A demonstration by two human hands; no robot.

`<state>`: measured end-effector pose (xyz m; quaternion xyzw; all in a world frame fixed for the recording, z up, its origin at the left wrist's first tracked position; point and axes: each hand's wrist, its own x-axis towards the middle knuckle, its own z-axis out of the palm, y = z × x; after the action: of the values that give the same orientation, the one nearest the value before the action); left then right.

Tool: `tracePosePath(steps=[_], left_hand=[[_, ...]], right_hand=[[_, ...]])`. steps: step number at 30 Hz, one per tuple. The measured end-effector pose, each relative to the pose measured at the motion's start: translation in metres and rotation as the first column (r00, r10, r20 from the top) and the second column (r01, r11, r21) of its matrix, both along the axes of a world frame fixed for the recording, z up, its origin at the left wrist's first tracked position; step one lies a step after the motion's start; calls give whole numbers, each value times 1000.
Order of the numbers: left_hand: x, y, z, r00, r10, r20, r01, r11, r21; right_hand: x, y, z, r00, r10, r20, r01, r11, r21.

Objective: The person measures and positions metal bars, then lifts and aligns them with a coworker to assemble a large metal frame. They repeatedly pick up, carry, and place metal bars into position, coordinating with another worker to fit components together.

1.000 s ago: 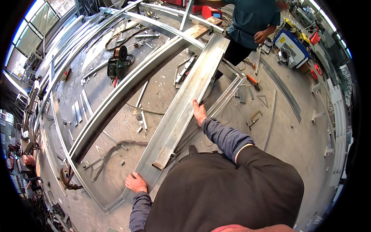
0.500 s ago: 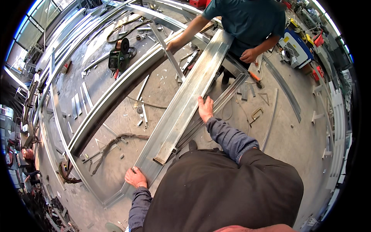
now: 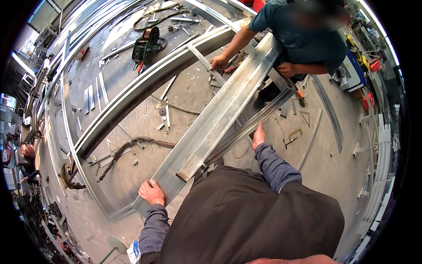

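Note:
A long, wide silver metal channel slants from the lower left toward a co-worker at the upper right. On it lies a narrower metal box tube with an open near end. My left hand grips the channel's near end, thumb at its edge. To the right of the channel, my right hand is open, fingers stretched out beside the thin metal frame rails; I cannot tell whether the fingertips touch them. Beyond, one co-worker's hand is at a thin crossbar; the other is near the frame's far corner.
A large metal frame beam runs along the left. Past it stands a dark green machine with a reel. A twisted cable, a clamp, metal strips and offcuts lie on the concrete floor. A blue-white machine stands at right.
My right hand has left the tube's side and moved right, toward the frame rails. The co-worker's nearer-right hand has drawn in toward the frame corner. My left hand stays on the channel.

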<state>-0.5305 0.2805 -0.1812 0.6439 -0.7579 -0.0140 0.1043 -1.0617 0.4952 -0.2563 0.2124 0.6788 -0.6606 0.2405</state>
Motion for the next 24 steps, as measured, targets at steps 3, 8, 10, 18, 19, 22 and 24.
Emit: tracePosePath(steps=[3, 8, 10, 18, 19, 22, 24], left_hand=[[1, 0, 0, 1000, -2, -5, 2, 1000, -11], [0, 0, 0, 1000, -4, -17, 3, 1000, -29], [-2, -1, 2, 1000, -11, -14, 11, 999, -33], [-7, -2, 12, 1000, -16, -27, 15, 999, -34], [-8, -3, 10, 999, -15, -33, 14, 1000, -25], [-6, -4, 11, 999, -12, -34, 12, 1000, -8], [-6, -4, 12, 999, -13, -35, 12, 1000, -6]], right_hand=[[-12, -10, -8, 999, -31, -44, 31, 1000, -8], [-28, -12, -9, 978, -121, -171, 159, 960, 231], [-34, -6, -9, 880, 102, -465, 144, 874, 465], [-40, 2, 19, 612, 644, -459, 20, 567, 823], [-44, 5, 13, 612, 623, -487, 5, 613, 790], [-55, 10, 4, 648, 592, -480, -85, 683, 726], [-59, 9, 5, 677, 569, -467, -134, 719, 682]])
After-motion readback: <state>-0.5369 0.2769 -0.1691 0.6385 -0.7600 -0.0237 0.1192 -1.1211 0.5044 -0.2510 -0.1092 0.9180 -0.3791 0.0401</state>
